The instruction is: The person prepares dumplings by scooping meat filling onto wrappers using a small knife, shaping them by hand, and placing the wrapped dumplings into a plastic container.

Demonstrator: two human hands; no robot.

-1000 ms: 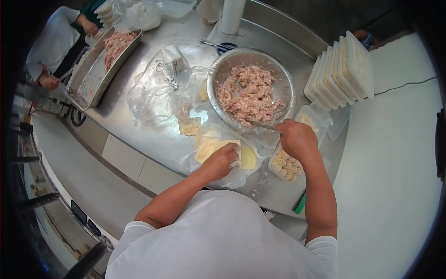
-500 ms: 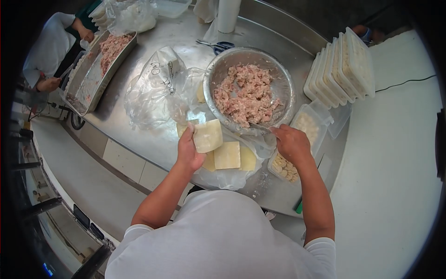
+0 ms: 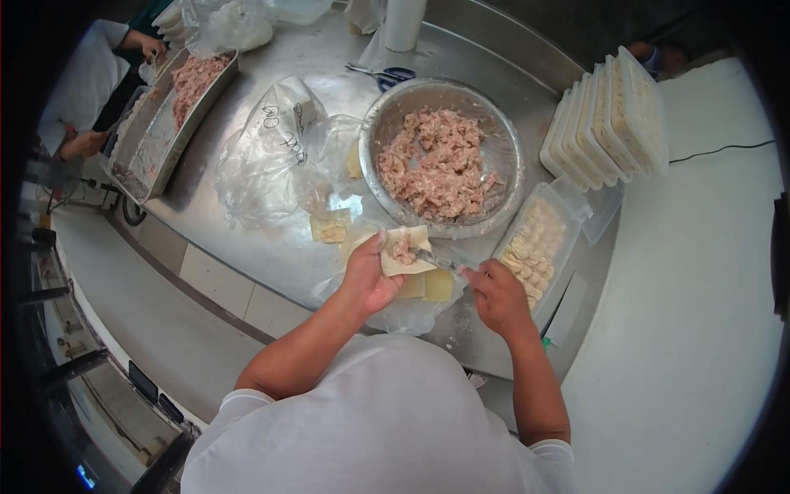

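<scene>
My left hand (image 3: 368, 278) holds up a pale square wrapper (image 3: 395, 264) by its left side. Pinkish filling (image 3: 402, 249) lies on that wrapper, touched by the tip of a metal utensil (image 3: 434, 259). The utensil's handle end is in the closed fingers of my right hand (image 3: 496, 298). Below the held wrapper, more yellowish wrappers (image 3: 439, 286) rest on a plastic sheet (image 3: 403, 316). Just beyond my hands stands a metal bowl (image 3: 368, 160) of minced filling (image 3: 440, 165).
An open container of small dumplings (image 3: 527, 255) sits at the right, near stacked lidded boxes (image 3: 601, 123). Left of the bowl lie a plastic bag (image 3: 271, 156) and scissors (image 3: 385, 76). A co-worker's hands (image 3: 82, 146) are beside a metal tray (image 3: 185, 136) at the far left.
My left hand has moved right and down with the wrapper. My right hand has brought the utensil from the bowl to the wrapper, and filling now lies on it.
</scene>
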